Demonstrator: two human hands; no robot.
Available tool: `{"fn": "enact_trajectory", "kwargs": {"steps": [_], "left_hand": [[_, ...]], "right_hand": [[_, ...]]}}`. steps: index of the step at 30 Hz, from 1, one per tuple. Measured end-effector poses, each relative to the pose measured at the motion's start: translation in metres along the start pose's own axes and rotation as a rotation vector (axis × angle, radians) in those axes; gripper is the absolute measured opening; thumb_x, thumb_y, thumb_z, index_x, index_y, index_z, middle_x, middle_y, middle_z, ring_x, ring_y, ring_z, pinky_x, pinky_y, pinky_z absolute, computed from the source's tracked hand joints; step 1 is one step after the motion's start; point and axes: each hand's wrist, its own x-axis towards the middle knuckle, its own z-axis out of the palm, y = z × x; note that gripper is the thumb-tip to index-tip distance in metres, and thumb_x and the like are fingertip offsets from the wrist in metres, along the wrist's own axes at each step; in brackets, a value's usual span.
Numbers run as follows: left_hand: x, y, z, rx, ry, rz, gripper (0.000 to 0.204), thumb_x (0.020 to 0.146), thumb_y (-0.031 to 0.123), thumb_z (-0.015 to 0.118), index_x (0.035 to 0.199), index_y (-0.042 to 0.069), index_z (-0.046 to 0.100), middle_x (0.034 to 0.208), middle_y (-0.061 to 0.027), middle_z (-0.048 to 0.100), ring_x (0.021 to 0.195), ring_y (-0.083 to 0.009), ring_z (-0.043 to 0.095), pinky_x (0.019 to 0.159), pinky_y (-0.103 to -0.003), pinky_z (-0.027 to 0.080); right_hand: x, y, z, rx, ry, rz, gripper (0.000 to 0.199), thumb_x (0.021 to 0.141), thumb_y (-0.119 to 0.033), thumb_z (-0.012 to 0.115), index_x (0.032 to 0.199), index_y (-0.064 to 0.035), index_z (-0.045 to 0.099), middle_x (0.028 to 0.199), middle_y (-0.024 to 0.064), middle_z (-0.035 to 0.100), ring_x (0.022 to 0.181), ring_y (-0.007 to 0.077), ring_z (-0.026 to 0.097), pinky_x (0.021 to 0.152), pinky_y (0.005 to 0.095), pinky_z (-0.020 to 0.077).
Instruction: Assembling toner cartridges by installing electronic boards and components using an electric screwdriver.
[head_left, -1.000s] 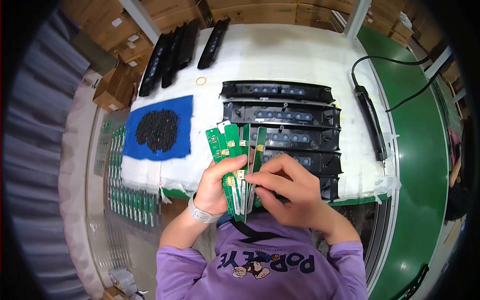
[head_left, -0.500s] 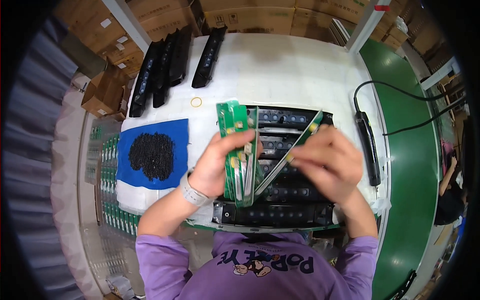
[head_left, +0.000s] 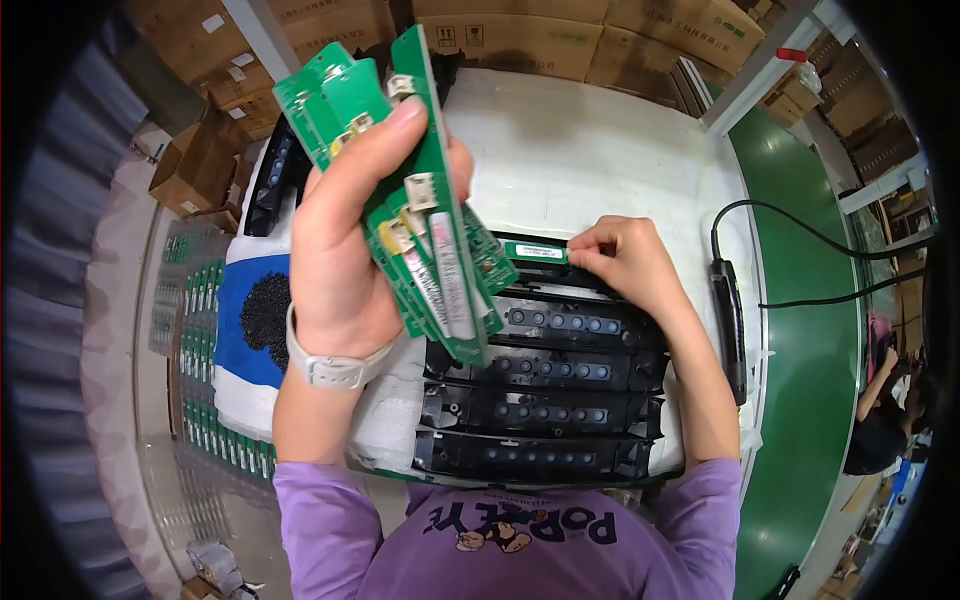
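My left hand (head_left: 350, 230), raised on the left, is closed round a fanned stack of green circuit boards (head_left: 445, 200) with white connectors and labels. Part of the farthest black housing is hidden behind that stack. My right hand (head_left: 630, 255) pinches the right end of a single green circuit board (head_left: 535, 252), which lies along the farthest housing; whether it is fully seated I cannot tell. Nearer to me, several long black plastic housings (head_left: 555, 368) with rows of round lenses lie side by side in a column.
A blue cloth (head_left: 235, 350) bears a pile of small black parts (head_left: 268, 315) on the left. A black corded power screwdriver (head_left: 728, 320) lies at the right edge. More black housings (head_left: 272, 185) stand at the far left. Trays of boards (head_left: 200, 340) sit left of the table.
My left hand has risen toward the camera with the stack. My right hand has brought one board from beside the stack to the farthest housing and laid it along it.
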Motion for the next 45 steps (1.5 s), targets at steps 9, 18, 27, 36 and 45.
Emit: {"fn": "enact_trajectory", "kwargs": {"steps": [9, 18, 27, 36, 45], "left_hand": [[0.003, -0.004, -0.006, 0.119, 0.002, -0.07, 0.017, 0.087, 0.017, 0.055, 0.079, 0.002, 0.057, 0.065, -0.0083, 0.06, 0.05, -0.0105, 0.054, 0.046, -0.023, 0.043], [0.0, -0.016, 0.003, 0.262, -0.02, -0.156, 0.017, 0.08, 0.015, 0.056, 0.088, -0.001, 0.053, 0.072, -0.0076, 0.052, 0.064, -0.0166, 0.054, 0.054, -0.023, 0.041], [0.002, -0.034, -0.001, 0.205, 0.038, -0.243, 0.004, 0.08, 0.006, 0.062, 0.082, 0.002, 0.062, 0.072, 0.0, 0.061, 0.062, -0.0057, 0.056, 0.056, -0.022, 0.044], [-0.001, -0.062, -0.005, 0.203, -0.008, -0.367, 0.01, 0.083, 0.009, 0.063, 0.084, -0.001, 0.063, 0.077, -0.004, 0.064, 0.066, -0.0082, 0.059, 0.057, -0.022, 0.046], [0.0, -0.062, -0.006, 0.174, -0.11, -0.497, 0.014, 0.083, 0.008, 0.06, 0.089, -0.003, 0.063, 0.079, -0.0073, 0.065, 0.07, -0.0121, 0.062, 0.061, -0.023, 0.05]], "right_hand": [[0.002, 0.005, 0.011, -0.035, -0.029, 0.045, 0.009, 0.072, -0.012, 0.068, 0.076, -0.0044, 0.07, 0.067, 0.009, 0.062, 0.058, 0.0228, 0.059, 0.058, 0.0319, 0.0475], [0.004, 0.005, 0.016, -0.11, 0.011, -0.071, 0.008, 0.072, -0.013, 0.067, 0.074, -0.005, 0.07, 0.066, 0.0091, 0.062, 0.059, 0.0253, 0.06, 0.058, 0.0338, 0.0481], [-0.001, 0.009, 0.006, -0.133, -0.054, -0.222, 0.01, 0.075, -0.01, 0.063, 0.081, -0.0028, 0.068, 0.07, 0.0119, 0.062, 0.06, 0.0258, 0.059, 0.056, 0.0334, 0.0458], [-0.025, -0.072, -0.023, -0.083, 0.391, -0.751, 0.024, 0.063, 0.002, 0.071, 0.086, -0.0033, 0.066, 0.074, 0.0053, 0.056, 0.06, 0.0203, 0.053, 0.049, 0.0284, 0.0436], [-0.033, -0.072, -0.031, -0.267, 0.166, -0.78, 0.021, 0.064, -0.004, 0.072, 0.085, -0.0037, 0.065, 0.075, 0.0054, 0.058, 0.061, 0.0194, 0.055, 0.048, 0.0294, 0.0437]]}}
